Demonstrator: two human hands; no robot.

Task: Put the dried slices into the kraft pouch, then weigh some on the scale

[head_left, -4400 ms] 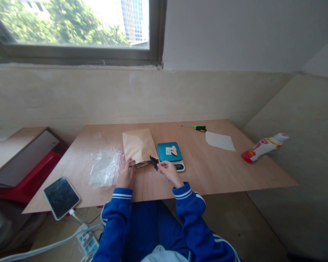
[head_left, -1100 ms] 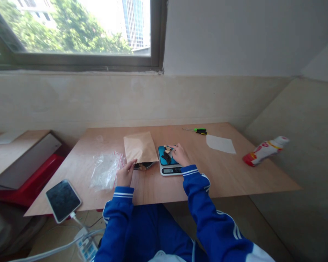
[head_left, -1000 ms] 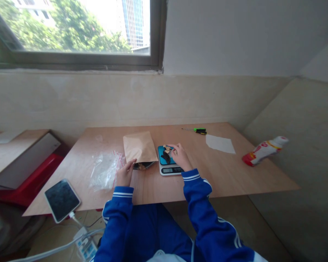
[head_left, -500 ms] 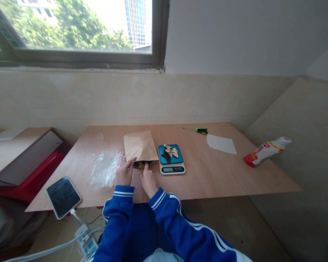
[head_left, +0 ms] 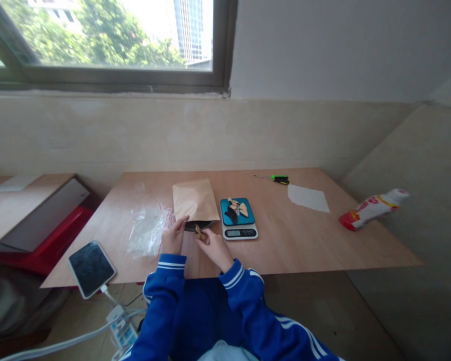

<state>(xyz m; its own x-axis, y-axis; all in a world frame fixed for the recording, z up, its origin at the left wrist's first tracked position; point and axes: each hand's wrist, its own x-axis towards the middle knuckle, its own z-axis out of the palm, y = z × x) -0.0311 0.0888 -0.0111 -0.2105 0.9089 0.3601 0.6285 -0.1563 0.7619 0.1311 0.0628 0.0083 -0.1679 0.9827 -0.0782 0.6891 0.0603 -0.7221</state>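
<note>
A brown paper bag (head_left: 195, 199) lies on the table with its dark mouth facing me. My left hand (head_left: 173, 236) pinches the bag's left edge near that mouth. Just in front of the opening, my right hand (head_left: 215, 246) is closed on a small brown dried piece (head_left: 200, 232), whose exact kind I cannot make out. To the right of the bag stands a kitchen scale (head_left: 241, 231) with a blue top and a white base. On its plate rest several dried pieces (head_left: 243, 209), some pale tan and one dark; its display is too small to read.
Clear plastic bags (head_left: 147, 231) lie left of the paper bag. A tablet (head_left: 92, 269) with a cable sits at the front left edge, above a power strip (head_left: 122, 328). Further right are screwdrivers (head_left: 280, 179), white paper (head_left: 308, 198) and a red-and-white bottle (head_left: 374, 209).
My right hand has drawn back from the bag's mouth, toward the right, and a brown dried piece now shows in its fingers. The left hand keeps its hold on the bag.
</note>
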